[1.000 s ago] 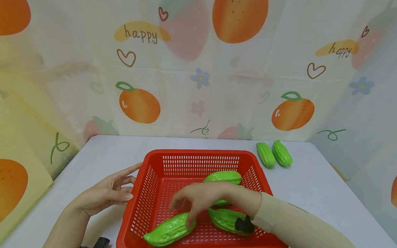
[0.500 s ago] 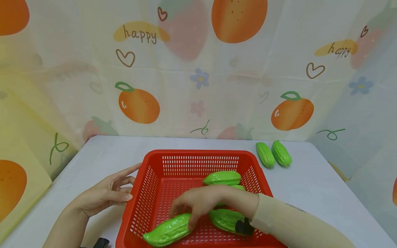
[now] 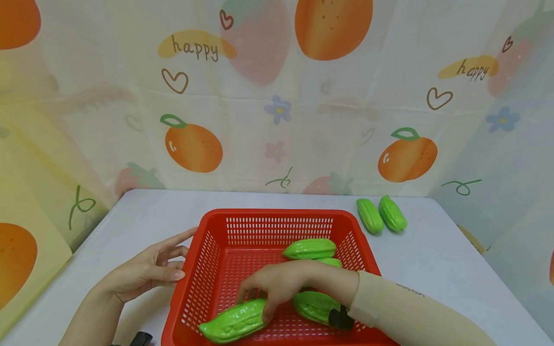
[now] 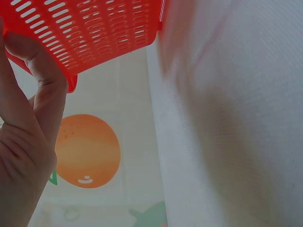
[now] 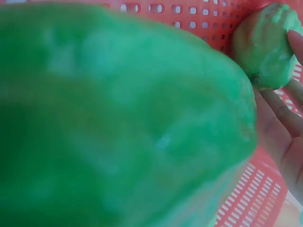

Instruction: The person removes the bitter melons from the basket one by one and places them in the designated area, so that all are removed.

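Note:
Inside a red plastic basket (image 3: 259,214), my right hand (image 3: 277,288) grips the right end of a green bitter melon (image 3: 233,322), thumb on the near side and fingers on the far side. That melon also shows beside the fingers in the right wrist view (image 5: 265,49). Another bitter melon (image 3: 316,306) lies under my right wrist and looms large in the right wrist view. Further back lie a bitter melon (image 3: 309,249) and one partly hidden by my forearm (image 3: 331,262). My left hand (image 3: 144,269) touches the basket's left rim with loosely bent fingers; some fingertips are hidden.
Two more bitter melons (image 3: 370,216) lie on the white table (image 3: 428,259) behind the basket's right corner. A fruit-print cloth (image 3: 277,144) hangs behind the table. A black strap end (image 3: 142,339) shows by my left wrist.
My right hand has lowered slightly and its fingers have closed round the near left bitter melon. The left hand and basket stay where they were.

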Demonstrator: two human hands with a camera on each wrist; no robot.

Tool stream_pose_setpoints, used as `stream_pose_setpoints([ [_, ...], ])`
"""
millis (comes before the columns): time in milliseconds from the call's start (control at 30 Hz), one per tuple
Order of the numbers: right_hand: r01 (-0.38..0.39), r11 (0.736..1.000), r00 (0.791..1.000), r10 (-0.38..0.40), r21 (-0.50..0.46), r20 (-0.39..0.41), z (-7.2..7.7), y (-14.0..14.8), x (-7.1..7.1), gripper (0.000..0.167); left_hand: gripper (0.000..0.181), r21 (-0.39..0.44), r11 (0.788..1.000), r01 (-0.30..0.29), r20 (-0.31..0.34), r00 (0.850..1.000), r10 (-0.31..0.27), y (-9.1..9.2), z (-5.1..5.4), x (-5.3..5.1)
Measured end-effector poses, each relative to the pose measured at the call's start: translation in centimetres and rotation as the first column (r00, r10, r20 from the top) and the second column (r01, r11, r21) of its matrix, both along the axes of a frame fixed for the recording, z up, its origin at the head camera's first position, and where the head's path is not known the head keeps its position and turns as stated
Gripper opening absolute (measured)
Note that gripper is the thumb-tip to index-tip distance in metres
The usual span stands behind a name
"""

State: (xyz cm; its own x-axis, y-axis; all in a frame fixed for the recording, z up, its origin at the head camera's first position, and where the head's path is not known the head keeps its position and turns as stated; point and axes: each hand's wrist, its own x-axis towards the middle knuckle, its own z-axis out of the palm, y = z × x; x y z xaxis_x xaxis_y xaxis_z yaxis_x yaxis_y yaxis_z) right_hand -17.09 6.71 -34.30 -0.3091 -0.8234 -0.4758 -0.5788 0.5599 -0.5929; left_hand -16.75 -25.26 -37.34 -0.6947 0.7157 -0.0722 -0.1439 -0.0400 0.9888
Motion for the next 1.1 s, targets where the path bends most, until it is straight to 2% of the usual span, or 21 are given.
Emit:
stream_pose_setpoints([
  [467, 0.0, 1.0, 1.0, 0.0, 0.01, -0.029, 0.2, -0.1, 0.2, 0.051, 0.077, -0.004, 1.0, -0.008, 0.005, 1.0, 0.008, 0.1, 0.1, 0.0],
  [767, 0.028, 1.0, 0.995, -0.028, -0.001, -0.093, 0.9, 0.2, 0.5, 0.049, 0.076, -0.001, 1.0, -0.006, 0.004, 1.0, 0.006, 0.0, 0.0, 0.0],
  [1100, 0.008, 1.0, 0.988, -0.009, -0.007, -0.155, 1.5, 0.2, 0.6, 0.049, 0.077, -0.001, 1.0, -0.009, 0.006, 1.0, 0.009, 0.0, -0.1, 0.0],
])
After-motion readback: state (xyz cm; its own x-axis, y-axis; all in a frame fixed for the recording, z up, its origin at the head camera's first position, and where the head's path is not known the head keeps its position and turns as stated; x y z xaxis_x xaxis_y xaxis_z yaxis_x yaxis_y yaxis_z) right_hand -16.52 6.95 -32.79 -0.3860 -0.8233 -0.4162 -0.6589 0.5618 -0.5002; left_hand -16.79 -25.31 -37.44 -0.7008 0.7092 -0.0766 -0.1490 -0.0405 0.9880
